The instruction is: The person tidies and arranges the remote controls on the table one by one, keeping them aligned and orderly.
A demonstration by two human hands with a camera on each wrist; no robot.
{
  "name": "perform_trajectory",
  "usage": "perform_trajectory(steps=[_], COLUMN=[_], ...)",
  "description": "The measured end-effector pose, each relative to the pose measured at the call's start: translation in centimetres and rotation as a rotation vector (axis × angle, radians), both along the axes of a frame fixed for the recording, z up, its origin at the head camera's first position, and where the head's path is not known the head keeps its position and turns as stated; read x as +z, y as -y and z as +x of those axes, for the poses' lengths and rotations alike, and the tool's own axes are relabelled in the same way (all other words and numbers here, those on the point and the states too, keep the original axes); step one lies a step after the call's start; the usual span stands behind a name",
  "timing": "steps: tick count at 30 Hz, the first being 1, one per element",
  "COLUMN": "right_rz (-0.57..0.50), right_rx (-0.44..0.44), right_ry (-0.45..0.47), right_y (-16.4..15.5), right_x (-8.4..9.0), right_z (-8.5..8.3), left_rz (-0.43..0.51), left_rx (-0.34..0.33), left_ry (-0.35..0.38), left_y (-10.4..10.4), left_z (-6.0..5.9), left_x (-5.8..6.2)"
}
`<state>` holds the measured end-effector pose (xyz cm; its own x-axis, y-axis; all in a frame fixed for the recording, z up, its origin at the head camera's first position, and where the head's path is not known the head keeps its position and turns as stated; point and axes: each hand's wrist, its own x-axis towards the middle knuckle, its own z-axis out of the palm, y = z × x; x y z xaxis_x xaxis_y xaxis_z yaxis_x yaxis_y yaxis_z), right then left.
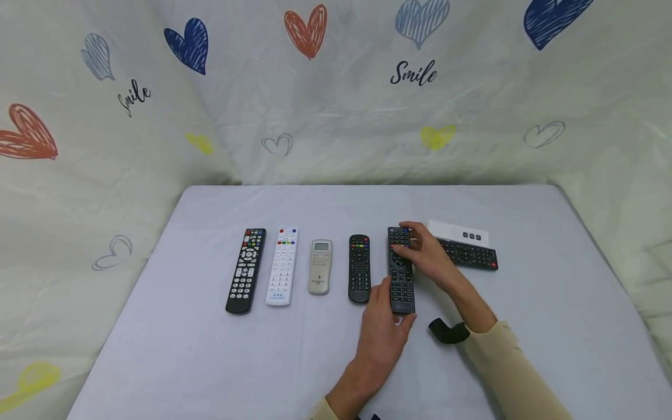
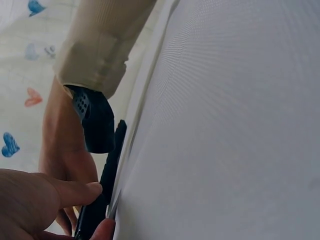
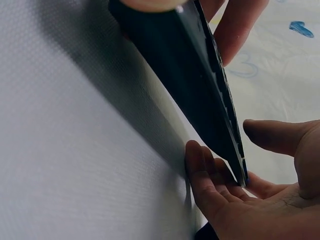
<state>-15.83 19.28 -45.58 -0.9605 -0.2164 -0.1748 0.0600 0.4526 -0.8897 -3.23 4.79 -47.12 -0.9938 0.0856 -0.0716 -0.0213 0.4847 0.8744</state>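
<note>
Both hands hold one black remote [image 1: 401, 270] between them, at opposite ends. My right hand [image 1: 427, 252] grips the far end, its fingers curled over the top buttons and its thumb on the near edge; the right wrist view shows a fingertip [image 3: 150, 4] pressed on that end. My left hand [image 1: 382, 331] takes the near end, its thumb [image 1: 382, 290] along the left edge and its fingers tucked at the lower right corner. In the right wrist view those fingers [image 3: 202, 172] lie under the remote's near corner, so that end is raised slightly off the table [image 1: 210, 361]. The remote lies lengthwise, fifth from the left in a row: a long black remote [image 1: 246, 270], a white remote [image 1: 283, 266], a small grey remote [image 1: 320, 266] and a short black remote [image 1: 359, 268] lie parallel beside it, each apart. Behind my right hand, another black remote [image 1: 469, 255] lies crosswise, touching a white box [image 1: 458, 232].
</note>
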Motion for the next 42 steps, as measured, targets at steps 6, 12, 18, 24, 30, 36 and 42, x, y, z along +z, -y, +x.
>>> perform_trajectory(steps=[6, 12, 18, 24, 30, 36, 42], right_rz=[0.03, 0.054, 0.078, 0.106, 0.113, 0.13, 0.148], right_rx=[0.006, -0.011, -0.019, -0.015, -0.008, -0.012, -0.007], right_ry=[0.007, -0.001, -0.017, -0.041, -0.038, -0.059, -0.097], right_y=[-0.01, 0.05, 0.34, 0.55, 0.7, 0.83, 0.79], right_x=[-0.15, -0.22, -0.34, -0.17, -0.51, -0.72, -0.42], right_z=[-0.27, -0.29, -0.35, -0.45, -0.29, -0.05, -0.27], left_rz=[-0.114, -0.193, -0.213, -0.228, -0.22, -0.223, -0.243], left_rx=[0.015, 0.019, 0.022, 0.021, 0.026, 0.021, 0.022], left_ry=[-0.038, -0.055, -0.053, -0.065, -0.043, -0.034, -0.052], left_y=[-0.17, -0.33, -0.38, -0.36, -0.3, -0.33, -0.42], left_z=[0.01, 0.13, 0.12, 0.12, 0.29, 0.37, 0.08], left_x=[0.19, 0.36, 0.47, 0.66, 0.56, 0.37, 0.37])
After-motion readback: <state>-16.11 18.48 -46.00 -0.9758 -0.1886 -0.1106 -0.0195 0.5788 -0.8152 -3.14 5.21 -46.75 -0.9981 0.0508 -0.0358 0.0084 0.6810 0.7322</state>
